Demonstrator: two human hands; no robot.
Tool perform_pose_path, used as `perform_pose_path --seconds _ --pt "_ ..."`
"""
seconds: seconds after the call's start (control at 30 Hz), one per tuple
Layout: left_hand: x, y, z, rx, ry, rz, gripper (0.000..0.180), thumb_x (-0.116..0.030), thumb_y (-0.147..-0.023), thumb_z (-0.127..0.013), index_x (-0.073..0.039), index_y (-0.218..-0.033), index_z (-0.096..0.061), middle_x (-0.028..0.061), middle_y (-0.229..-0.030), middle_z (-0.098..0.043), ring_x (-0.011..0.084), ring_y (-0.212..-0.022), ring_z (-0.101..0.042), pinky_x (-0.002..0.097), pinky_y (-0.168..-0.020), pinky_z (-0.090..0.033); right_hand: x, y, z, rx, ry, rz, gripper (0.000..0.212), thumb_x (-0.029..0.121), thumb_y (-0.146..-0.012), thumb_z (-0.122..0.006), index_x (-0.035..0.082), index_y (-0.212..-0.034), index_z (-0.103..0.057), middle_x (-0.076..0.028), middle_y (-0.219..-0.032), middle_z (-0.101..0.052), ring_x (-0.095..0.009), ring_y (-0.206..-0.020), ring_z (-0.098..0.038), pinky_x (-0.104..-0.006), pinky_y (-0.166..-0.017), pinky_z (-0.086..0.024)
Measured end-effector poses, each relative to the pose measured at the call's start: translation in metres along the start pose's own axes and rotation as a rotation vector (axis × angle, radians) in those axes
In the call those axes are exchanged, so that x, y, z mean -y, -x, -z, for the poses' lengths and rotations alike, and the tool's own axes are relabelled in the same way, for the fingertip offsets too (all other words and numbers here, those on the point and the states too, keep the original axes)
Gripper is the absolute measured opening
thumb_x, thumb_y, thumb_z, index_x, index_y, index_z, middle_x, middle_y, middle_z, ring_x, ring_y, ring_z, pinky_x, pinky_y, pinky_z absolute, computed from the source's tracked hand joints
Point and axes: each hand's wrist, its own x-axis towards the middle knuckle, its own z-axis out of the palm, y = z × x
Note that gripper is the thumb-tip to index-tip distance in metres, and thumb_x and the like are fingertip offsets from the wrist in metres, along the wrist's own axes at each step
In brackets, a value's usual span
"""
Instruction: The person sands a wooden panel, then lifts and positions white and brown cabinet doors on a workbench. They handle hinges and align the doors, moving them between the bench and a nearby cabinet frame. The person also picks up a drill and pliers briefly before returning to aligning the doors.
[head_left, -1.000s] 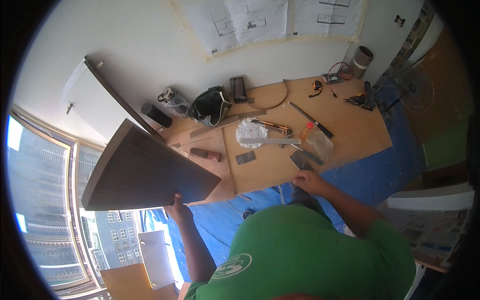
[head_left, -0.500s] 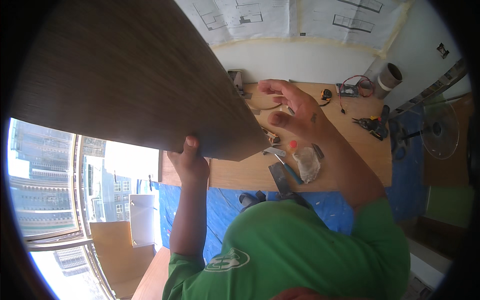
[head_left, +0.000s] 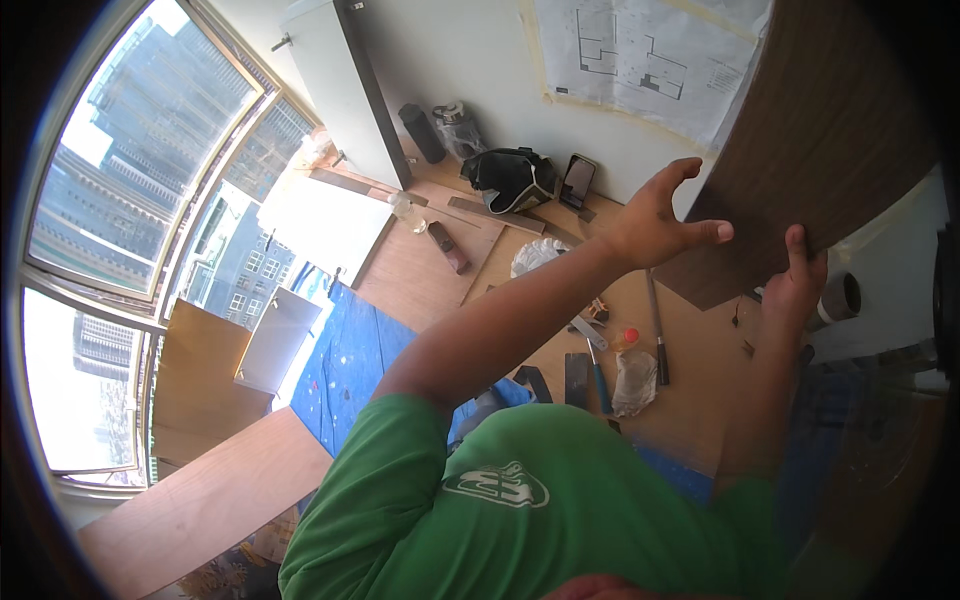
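A large dark-brown wood-grain panel (head_left: 830, 130) is held up at the upper right, over the far right part of the worktable (head_left: 700, 410). My right hand (head_left: 795, 285) grips its lower edge, thumb on the facing side and fingers mostly hidden. By the panel's left edge is my left hand (head_left: 665, 220), open with thumb and fingers spread; nothing is in it. Below the hands on the table lie a blue-handled tool (head_left: 602, 390), a long dark-handled tool (head_left: 657, 340), a red-capped bottle (head_left: 628, 340), a crumpled whitish bag (head_left: 635, 385) and a dark flat plate (head_left: 577, 380).
A black bag (head_left: 510, 185) and a phone (head_left: 578, 182) stand against the wall below taped drawings (head_left: 650, 50). A white door panel (head_left: 345, 90) leans at the back left, near a clear bottle (head_left: 407, 212). Windows line the left; blue sheeting (head_left: 350, 350) covers the floor.
The panel has swung from the upper left to the upper right. My left hand has let go of it and opened; my right hand, open before, now grips its lower edge. The view has shifted left.
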Motion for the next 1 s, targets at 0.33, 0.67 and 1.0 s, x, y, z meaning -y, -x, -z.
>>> perform_pose_path --seconds 0.33,0.67,1.0 --pt "0.235 0.345 0.146 -0.663 -0.190 0.929 0.051 -0.036 -0.091 -0.070 0.005 -0.121 -0.064 0.0183 -0.116 -0.070 0.0256 -0.109 -0.066 0.0359 -0.095 -0.050 -0.048 -0.019 0.101 -0.253 0.043 -0.152 0.069 0.035 -0.088 -0.076 -0.006 -0.137 -0.048 -0.013 -0.136 -0.054 -0.024 -0.123 -0.052 -0.0361 -0.104 -0.042" --pt "0.203 0.699 0.130 -0.188 -0.470 1.721 0.056 -0.049 -0.084 -0.070 -0.001 -0.114 -0.070 0.0207 -0.116 -0.069 0.0365 -0.112 -0.064 0.0432 -0.096 -0.050 -0.052 -0.008 -0.022 -0.111 -0.106 -0.166 0.069 0.034 -0.090 -0.075 -0.001 -0.141 -0.045 -0.011 -0.141 -0.050 -0.025 -0.126 -0.050 -0.0405 -0.106 -0.041" --pt "0.226 0.803 0.142 -0.505 -0.247 1.681 0.050 -0.042 -0.085 -0.073 -0.001 -0.113 -0.071 0.0187 -0.108 -0.073 0.0299 -0.102 -0.069 0.0394 -0.089 -0.053 -0.063 0.066 -0.268 0.037 -0.163 -0.159 0.065 0.030 -0.090 -0.076 -0.001 -0.139 -0.046 -0.010 -0.137 -0.053 -0.023 -0.123 -0.052 -0.0397 -0.103 -0.044"
